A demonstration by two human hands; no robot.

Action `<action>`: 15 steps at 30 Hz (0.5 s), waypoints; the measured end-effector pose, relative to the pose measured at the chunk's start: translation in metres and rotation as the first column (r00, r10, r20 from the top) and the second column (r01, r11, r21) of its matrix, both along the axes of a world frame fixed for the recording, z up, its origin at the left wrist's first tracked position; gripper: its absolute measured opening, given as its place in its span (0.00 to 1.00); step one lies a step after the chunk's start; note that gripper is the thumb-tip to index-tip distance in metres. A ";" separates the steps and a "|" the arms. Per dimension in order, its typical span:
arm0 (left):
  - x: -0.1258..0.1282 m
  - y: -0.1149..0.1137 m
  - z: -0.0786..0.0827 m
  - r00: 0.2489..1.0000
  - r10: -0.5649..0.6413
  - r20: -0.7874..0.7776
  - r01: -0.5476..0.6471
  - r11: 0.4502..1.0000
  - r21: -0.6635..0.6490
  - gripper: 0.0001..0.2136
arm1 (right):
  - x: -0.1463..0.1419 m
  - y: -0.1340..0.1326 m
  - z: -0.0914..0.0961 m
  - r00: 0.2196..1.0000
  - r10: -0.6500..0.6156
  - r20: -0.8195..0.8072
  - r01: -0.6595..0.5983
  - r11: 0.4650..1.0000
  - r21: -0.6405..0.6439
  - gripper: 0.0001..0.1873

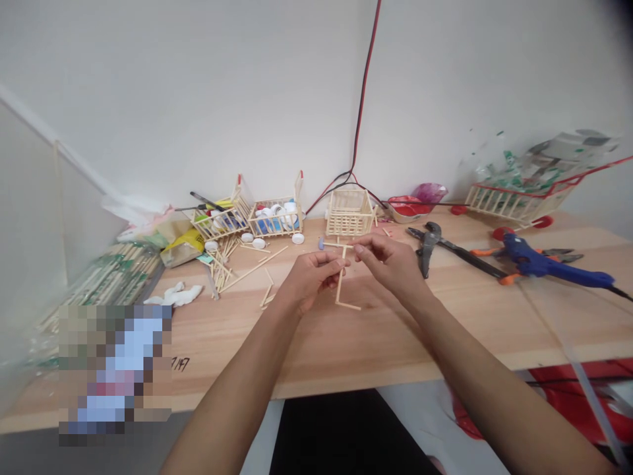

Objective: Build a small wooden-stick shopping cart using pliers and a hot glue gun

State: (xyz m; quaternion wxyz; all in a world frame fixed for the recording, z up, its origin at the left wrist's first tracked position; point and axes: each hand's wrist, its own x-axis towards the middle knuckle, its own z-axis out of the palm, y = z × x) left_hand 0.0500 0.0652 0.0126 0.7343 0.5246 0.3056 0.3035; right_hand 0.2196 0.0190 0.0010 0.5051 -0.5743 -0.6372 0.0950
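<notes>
Between my hands is a small frame of thin wooden sticks (339,288), with a long upright piece and short pieces across both ends. My left hand (312,277) is closed, pinching the upright stick near its middle. My right hand (393,264) pinches the right end of the upper cross stick. At that cross stick's left end sits a small bluish-grey round piece (321,244). Just behind my hands stands an open stick basket (349,214) with slatted sides.
Two small stick carts (274,221) with white wheels stand at the back left, near loose sticks (227,260). Bagged sticks (111,277) lie at the left. To the right are pliers (429,241), a blue glue gun (554,267) and a larger stick cart (514,204).
</notes>
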 end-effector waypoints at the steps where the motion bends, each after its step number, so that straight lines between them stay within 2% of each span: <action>1: 0.000 0.000 0.000 1.000 0.000 -0.002 0.000 1.000 0.002 0.15 | 0.000 0.000 0.000 1.000 -0.002 0.006 0.002 1.000 0.008 0.10; 15: 0.001 0.002 -0.006 1.000 0.010 -0.005 -0.010 1.000 0.011 0.16 | -0.002 -0.003 0.002 0.994 -0.024 0.109 0.018 0.998 0.057 0.08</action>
